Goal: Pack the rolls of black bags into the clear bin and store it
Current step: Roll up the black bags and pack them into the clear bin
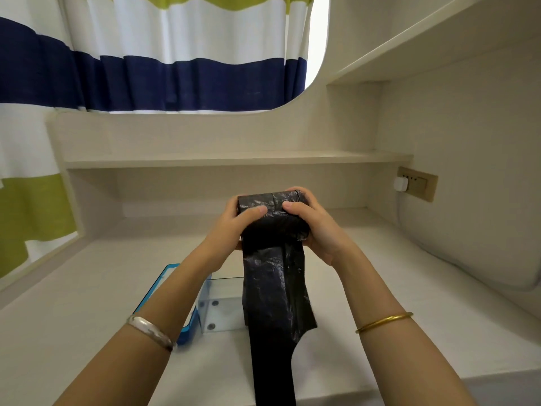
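Left hand (pixel 234 221) and right hand (pixel 313 227) clasp a roll of black bags (pixel 272 218), its loose tail hanging over the clear bin (pixel 222 303) below.

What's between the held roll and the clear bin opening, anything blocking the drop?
No separate object. Both hands, left hand and right hand, hold the roll of black bags above the clear bin. Its own unrolled tail hangs in front of the bin and hides part of the opening. The blue lid lies off to the bin's left.
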Demonstrator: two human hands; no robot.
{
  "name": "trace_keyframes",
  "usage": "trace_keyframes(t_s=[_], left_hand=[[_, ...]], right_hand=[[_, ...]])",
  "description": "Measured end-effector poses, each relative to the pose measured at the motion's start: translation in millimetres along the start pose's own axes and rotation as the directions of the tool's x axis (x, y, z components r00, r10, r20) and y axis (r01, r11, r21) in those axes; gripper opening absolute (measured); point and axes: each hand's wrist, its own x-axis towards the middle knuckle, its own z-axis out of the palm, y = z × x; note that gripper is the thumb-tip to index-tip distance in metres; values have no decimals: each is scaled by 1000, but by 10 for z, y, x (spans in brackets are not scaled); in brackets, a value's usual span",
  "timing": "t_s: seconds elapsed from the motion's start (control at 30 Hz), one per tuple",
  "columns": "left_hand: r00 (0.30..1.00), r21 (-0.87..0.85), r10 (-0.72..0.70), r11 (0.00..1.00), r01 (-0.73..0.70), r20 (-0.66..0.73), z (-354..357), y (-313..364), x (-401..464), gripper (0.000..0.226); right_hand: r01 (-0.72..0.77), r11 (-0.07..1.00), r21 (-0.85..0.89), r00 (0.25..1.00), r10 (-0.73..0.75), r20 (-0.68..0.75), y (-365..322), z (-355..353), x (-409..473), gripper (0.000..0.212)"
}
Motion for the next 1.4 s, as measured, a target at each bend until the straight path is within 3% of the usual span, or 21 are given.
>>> trace_keyframes(t_s=[0.1, 0.33, 0.5, 0.9, 1.07, 1.23, 1.4], left_hand=[[993, -128, -118, 984, 121, 31, 18, 31, 14, 66], [999, -208, 30, 978, -36, -30, 14, -4, 8, 48], [978, 17, 207, 978, -207, -23, -11, -23, -52, 56], [895, 299, 434, 845, -444, 103, -110, 2, -106, 62], [965, 233, 240, 937, -259, 106, -99, -11, -77, 64], [995, 2, -40, 999, 40, 96, -36, -12, -34, 73], [999, -94, -42, 995, 45, 34, 0, -5, -8, 82]], right_hand=[[29, 1000, 0, 999, -29, -32, 27, 0, -8, 29], [-11, 999, -40, 1000, 10, -18, 1, 0, -9, 34], [-53, 999, 6, 999, 53, -8, 12, -15, -25, 39], [-97, 994, 45, 995, 96, 24, -21, -9, -39, 73], [-73, 996, 48, 997, 74, -22, 18, -14, -23, 74], [-29, 1000, -3, 997, 29, -68, 55, -4, -29, 37], [-23, 1000, -16, 997, 22, -80, 64, 16, -20, 33]])
